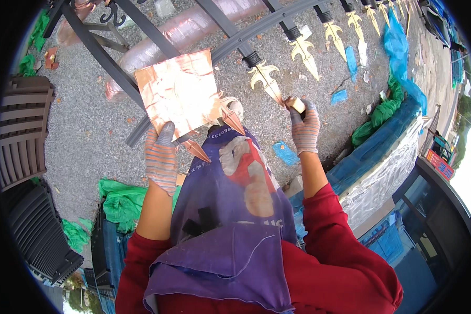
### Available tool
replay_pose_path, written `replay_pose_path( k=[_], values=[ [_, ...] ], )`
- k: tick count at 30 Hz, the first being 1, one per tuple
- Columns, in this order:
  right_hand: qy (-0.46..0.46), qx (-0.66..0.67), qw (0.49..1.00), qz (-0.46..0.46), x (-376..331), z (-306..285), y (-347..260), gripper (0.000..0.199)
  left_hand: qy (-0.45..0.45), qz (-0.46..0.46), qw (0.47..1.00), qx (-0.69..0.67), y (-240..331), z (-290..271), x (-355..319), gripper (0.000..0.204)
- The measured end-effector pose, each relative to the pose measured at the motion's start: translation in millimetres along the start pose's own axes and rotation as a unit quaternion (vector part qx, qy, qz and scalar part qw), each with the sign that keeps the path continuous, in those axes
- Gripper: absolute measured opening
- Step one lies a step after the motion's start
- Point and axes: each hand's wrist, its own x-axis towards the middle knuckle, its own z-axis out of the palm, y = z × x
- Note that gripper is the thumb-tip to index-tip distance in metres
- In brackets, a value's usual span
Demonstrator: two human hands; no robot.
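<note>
My left hand (161, 159), in a striped glove, grips the lower left corner of a flat square sheet (180, 94) with a shiny copper-coloured surface, thumb on top. Closed round a small pale block (296, 105), like a piece of sponge, is my gloved right hand (305, 128). The block is at the tip of a gold spearhead (265, 78) on a dark metal fence panel (235, 39); I cannot tell whether they touch. Two copper-coloured spearheads (232, 116) (195, 150) point toward me from beneath the sheet, over my purple apron (209, 183).
More gold spearheads (332, 36) run along the panel to the upper right. A plastic-wrapped roll (178, 36) lies behind it. Dark slatted panels (26, 131) are stacked at left. Green netting (123, 201) and a wrapped stack (382, 167) flank me.
</note>
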Motion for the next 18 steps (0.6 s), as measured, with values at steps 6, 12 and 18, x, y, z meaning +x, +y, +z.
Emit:
replay_pose_path(
  k=[6, 12, 18],
  values=[
    [-0.051, -0.19, 0.961, -0.194, 44.5, 31.6, -35.1, 0.029, 0.017, -0.024, 0.997, -0.075, 7.5, 6.1, 2.1, 0.029],
    [0.015, -0.125, 0.973, -0.192, 50.1, 30.0, -48.1, 0.021, 0.009, -0.023, 0.997, -0.075, 0.8, 1.0, 4.8, 0.029],
    [-0.026, -0.205, 0.963, -0.172, 85.6, 31.0, -40.7, 0.025, 0.009, -0.003, 0.998, -0.07, -10.0, -11.9, 5.2, 0.025]
  ],
)
